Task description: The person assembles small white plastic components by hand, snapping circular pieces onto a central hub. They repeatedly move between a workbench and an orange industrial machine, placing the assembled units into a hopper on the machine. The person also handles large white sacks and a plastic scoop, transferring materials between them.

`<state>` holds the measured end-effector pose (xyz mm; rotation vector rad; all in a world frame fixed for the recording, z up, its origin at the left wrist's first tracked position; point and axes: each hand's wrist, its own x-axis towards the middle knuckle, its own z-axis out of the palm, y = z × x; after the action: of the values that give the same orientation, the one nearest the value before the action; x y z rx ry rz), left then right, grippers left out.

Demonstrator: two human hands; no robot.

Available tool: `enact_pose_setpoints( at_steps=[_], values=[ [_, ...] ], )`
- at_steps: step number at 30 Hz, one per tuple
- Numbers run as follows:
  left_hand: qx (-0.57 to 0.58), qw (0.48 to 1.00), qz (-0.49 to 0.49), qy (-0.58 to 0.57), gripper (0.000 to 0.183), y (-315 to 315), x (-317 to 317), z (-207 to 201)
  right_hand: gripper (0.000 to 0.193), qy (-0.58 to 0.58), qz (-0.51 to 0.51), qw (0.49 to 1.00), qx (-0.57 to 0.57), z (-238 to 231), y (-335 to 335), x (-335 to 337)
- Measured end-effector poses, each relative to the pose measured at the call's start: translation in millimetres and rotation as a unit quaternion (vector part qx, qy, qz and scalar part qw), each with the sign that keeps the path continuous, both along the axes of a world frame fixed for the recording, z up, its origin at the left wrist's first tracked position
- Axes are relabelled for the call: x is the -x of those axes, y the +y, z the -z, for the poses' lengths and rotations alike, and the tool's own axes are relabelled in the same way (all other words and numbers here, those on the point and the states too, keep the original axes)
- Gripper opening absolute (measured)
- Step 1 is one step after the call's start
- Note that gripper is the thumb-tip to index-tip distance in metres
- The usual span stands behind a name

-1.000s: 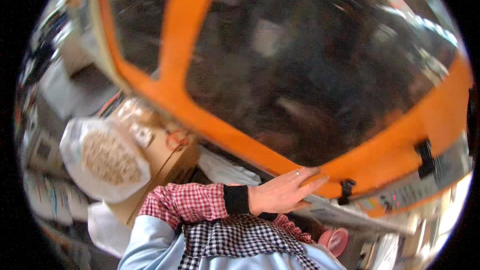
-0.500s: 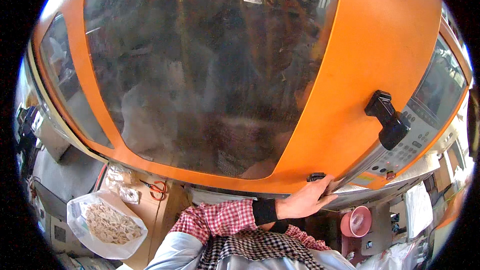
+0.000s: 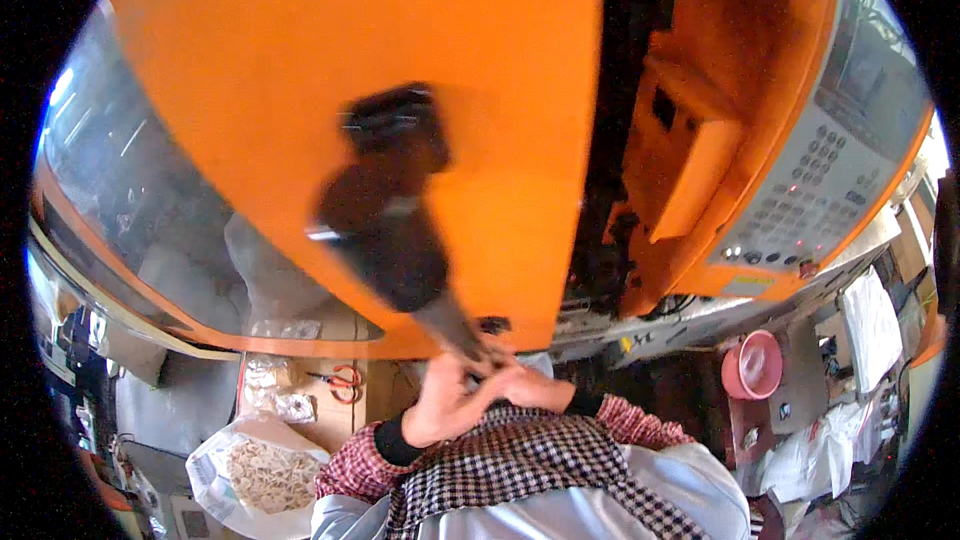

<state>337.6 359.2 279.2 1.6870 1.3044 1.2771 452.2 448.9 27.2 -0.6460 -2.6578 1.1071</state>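
A large orange machine door [image 3: 500, 60] fills the upper view, with a black-ended handle [image 3: 390, 230] blurred by motion. Both hands meet at the lower end of this handle, near the front of my checked apron. My right hand [image 3: 540, 388] comes in from the right and is closed at the end of the bar. My left hand [image 3: 440, 405] is beside it, its fingers reaching toward the bar and the right hand; overlap and blur hide how they are bent. The door's dark window [image 3: 200, 240] lies to the left.
Right of the door a dark gap shows the machine's inside, then a control panel [image 3: 800, 190] with buttons. A pink bucket [image 3: 752, 365] stands lower right. At lower left are a white bag [image 3: 215, 465] of small pale pieces, red-handled scissors [image 3: 345, 383] and clear plastic packets [image 3: 270, 375].
The door and its handle have slid left, uncovering a gap beside the control panel. My left hand has moved left with the handle, and my right hand has come into sight.
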Motion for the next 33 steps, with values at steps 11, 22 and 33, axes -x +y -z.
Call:
enact_pose_setpoints(
  at_steps=[11,22,33],
  values=[
    [-0.07,0.917,-0.391,-0.027,0.037,-59,80,33,0.017,0.034,0.2,0.966,-0.159,-44,90,19],
    [-0.121,0.848,-0.515,0.011,0.027,-72,157,35,0.031,-0.079,0.139,0.953,-0.256,-63,161,54],
    [-0.321,0.695,-0.552,0.329,0.055,-69,114,49,0.016,0.029,0.149,0.959,-0.237,-62,182,33]
  ],
)
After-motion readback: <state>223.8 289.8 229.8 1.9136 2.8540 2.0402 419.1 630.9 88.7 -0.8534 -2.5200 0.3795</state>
